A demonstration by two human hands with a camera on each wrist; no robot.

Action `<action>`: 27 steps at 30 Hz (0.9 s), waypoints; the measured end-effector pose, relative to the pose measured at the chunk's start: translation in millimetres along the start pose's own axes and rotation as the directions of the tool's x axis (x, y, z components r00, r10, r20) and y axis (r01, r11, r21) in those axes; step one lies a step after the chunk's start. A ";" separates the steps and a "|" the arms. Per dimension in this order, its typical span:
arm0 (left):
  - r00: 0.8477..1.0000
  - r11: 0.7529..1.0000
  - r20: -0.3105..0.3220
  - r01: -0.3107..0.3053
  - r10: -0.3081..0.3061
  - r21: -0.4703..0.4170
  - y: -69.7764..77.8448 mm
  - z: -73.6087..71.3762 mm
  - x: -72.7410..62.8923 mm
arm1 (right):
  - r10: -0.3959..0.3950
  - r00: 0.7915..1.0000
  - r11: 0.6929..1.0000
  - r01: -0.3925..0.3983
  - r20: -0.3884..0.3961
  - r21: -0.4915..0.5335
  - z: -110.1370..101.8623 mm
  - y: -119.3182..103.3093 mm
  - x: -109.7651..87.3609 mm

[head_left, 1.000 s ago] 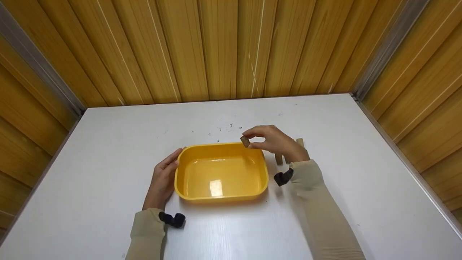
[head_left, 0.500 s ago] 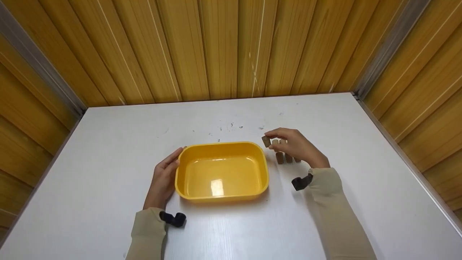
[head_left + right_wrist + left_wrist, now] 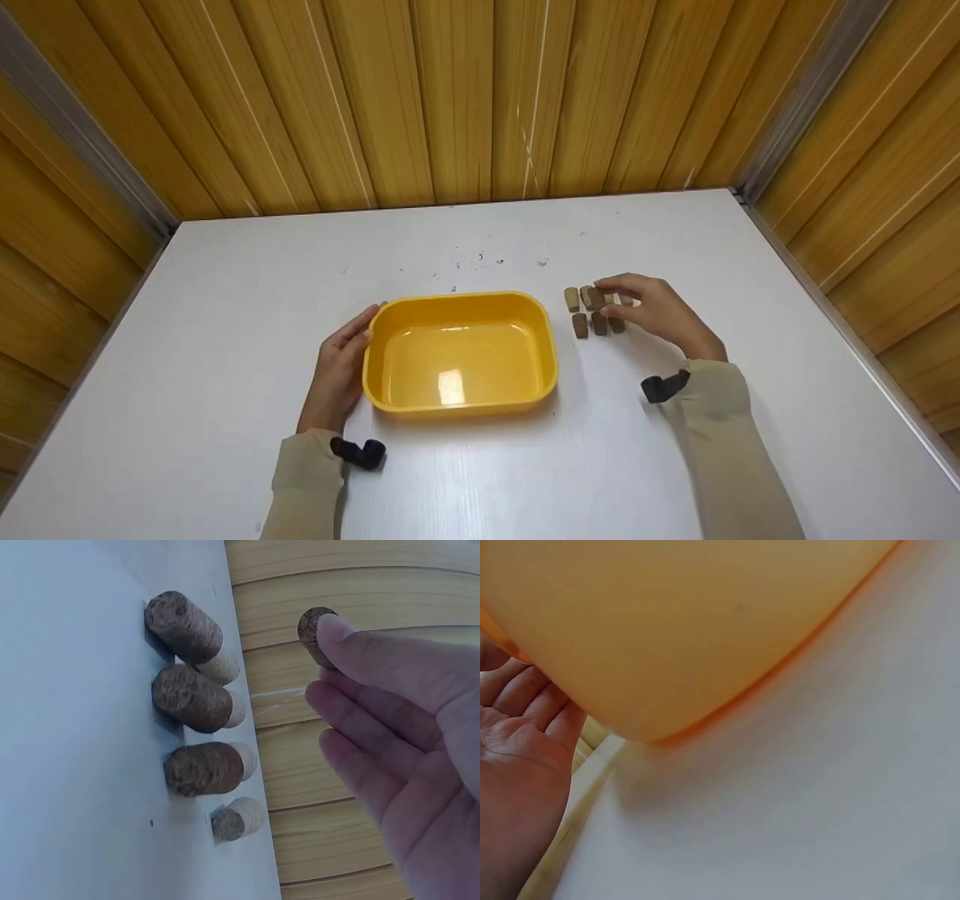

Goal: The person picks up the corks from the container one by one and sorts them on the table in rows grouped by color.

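Observation:
The left hand (image 3: 341,367) touches the left side of a yellow plastic basin (image 3: 450,410), its fingers stretched along the outer wall and the thumb by the rim. In the left wrist view, the palm (image 3: 521,772) faces the basin's wall (image 3: 660,637). Between thumb and fingertips, the right hand (image 3: 660,311) pinches a dark cork (image 3: 597,298). That cork (image 3: 311,634) is held up off the table in the right wrist view. Close below this hand are three dark corks (image 3: 199,697) in a front row and several pale corks (image 3: 244,817) behind them.
Everything stands on a white table (image 3: 262,300) with small dark marks (image 3: 480,259) beyond the basin. Wood-patterned panels (image 3: 450,97) wall it in at the back and sides. A black camera mount (image 3: 360,454) projects from each sleeve.
From over the basin's far right corner, the right hand has moved right and slightly toward the person, still pinching the dark cork. It now hovers over the cork rows. The left hand and basin stay put.

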State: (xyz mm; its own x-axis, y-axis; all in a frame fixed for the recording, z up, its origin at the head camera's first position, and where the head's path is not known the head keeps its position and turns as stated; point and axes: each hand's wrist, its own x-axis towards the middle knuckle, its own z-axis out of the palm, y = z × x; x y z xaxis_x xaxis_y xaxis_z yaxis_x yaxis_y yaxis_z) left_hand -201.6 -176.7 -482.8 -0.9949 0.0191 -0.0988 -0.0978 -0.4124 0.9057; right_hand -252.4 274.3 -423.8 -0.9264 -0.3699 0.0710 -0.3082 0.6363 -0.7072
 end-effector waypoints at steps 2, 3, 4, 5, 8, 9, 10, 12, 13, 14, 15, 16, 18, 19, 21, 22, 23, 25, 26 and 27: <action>1.000 1.000 0.003 -0.003 0.003 0.009 -0.4 -0.2 0.3 | 0.000 1.000 1.000 0.000 -0.007 0.002 -1.3 5.8 -3.7; 1.000 1.000 0.006 -0.005 0.005 0.012 -0.6 -0.5 0.4 | 0.000 1.000 1.000 0.000 -0.011 0.002 -1.9 8.6 -5.3; 1.000 1.000 0.009 -0.007 0.007 0.015 -0.8 -1.0 0.4 | -0.002 1.000 1.000 0.002 -0.015 0.000 -2.3 11.4 -6.9; 1.000 1.000 0.012 -0.010 0.010 0.018 -1.0 -1.3 0.5 | -0.004 1.000 1.000 0.004 -0.019 -0.002 -2.7 13.8 -8.4; 1.000 1.000 0.016 -0.016 0.016 0.021 -1.4 -1.9 0.7 | 0.000 1.000 1.000 0.001 -0.027 0.002 -4.2 20.4 -12.8; 1.000 1.000 0.015 -0.015 0.015 0.019 -1.4 -2.0 0.8 | 0.004 1.000 1.000 -0.004 -0.028 0.005 -5.0 22.4 -14.3; 1.000 1.000 0.015 -0.013 0.013 0.017 -1.3 -2.0 0.8 | 0.006 1.000 1.000 -0.006 -0.030 0.007 -5.9 24.0 -15.9; 1.000 1.000 0.011 -0.012 0.012 0.011 -1.0 -1.5 1.1 | 0.016 0.999 1.000 -0.015 -0.034 0.019 -7.9 26.9 -18.6; 1.000 1.000 0.011 -0.009 0.009 0.009 -1.1 -1.7 0.9 | 0.020 0.999 1.000 -0.020 -0.032 0.022 -8.7 28.1 -19.7; 1.000 1.000 0.011 -0.008 0.008 0.009 -1.1 -1.7 0.7 | 0.029 0.999 0.999 -0.028 -0.031 0.024 -9.5 29.3 -20.7; 1.000 1.000 0.010 -0.006 0.006 0.007 -1.1 -1.6 0.5 | 0.038 0.999 0.999 -0.037 -0.030 0.025 -10.3 30.6 -21.6; 1.000 1.000 0.012 -0.007 0.006 0.007 -1.1 -1.6 0.5 | 0.048 0.998 0.999 -0.047 -0.027 0.026 -11.1 31.7 -22.4; 1.000 1.000 0.013 -0.005 0.005 0.006 -1.1 -1.3 0.5 | 0.074 0.997 0.997 -0.074 -0.018 0.027 -12.7 34.1 -23.9; 1.000 1.000 0.017 -0.003 0.003 0.009 -1.0 -1.4 0.4 | 0.087 0.996 0.996 -0.087 -0.013 0.030 -13.3 34.8 -24.7; 1.000 1.000 0.015 -0.001 0.001 0.008 -0.9 -1.6 0.6 | 0.106 0.994 0.994 -0.106 -0.005 0.032 -14.4 36.7 -25.9; 1.000 1.000 0.017 -0.002 0.002 0.009 -0.9 -1.8 0.7 | 0.117 0.993 0.993 -0.117 -0.002 0.031 -14.9 37.5 -26.7; 1.000 1.000 0.018 -0.001 0.000 0.009 -0.9 -2.0 0.8 | 0.125 0.992 0.992 -0.125 0.001 0.031 -15.2 38.5 -27.4; 1.000 1.000 0.023 -0.005 0.005 0.014 -0.9 -2.4 0.8 | 0.137 0.991 0.990 -0.137 0.005 0.039 -15.6 40.4 -28.6; 1.000 1.000 0.025 -0.007 0.007 0.015 -1.0 -2.6 0.7 | 0.143 0.990 0.989 -0.143 0.005 0.040 -15.7 41.4 -29.2; 1.000 1.000 0.029 -0.010 0.009 0.017 -1.3 -2.8 0.8 | 0.150 0.989 0.988 -0.150 0.004 0.041 -15.8 42.4 -29.8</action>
State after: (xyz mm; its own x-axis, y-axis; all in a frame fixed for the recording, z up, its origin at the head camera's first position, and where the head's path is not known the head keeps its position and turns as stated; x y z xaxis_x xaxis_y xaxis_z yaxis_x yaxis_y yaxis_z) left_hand -202.2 -178.7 -485.2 -0.9961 0.0419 -0.0781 -0.0883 -0.3972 0.9135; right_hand -241.2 323.0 -444.8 -0.9612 -0.2732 -0.0386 -0.1568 0.6558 -0.7384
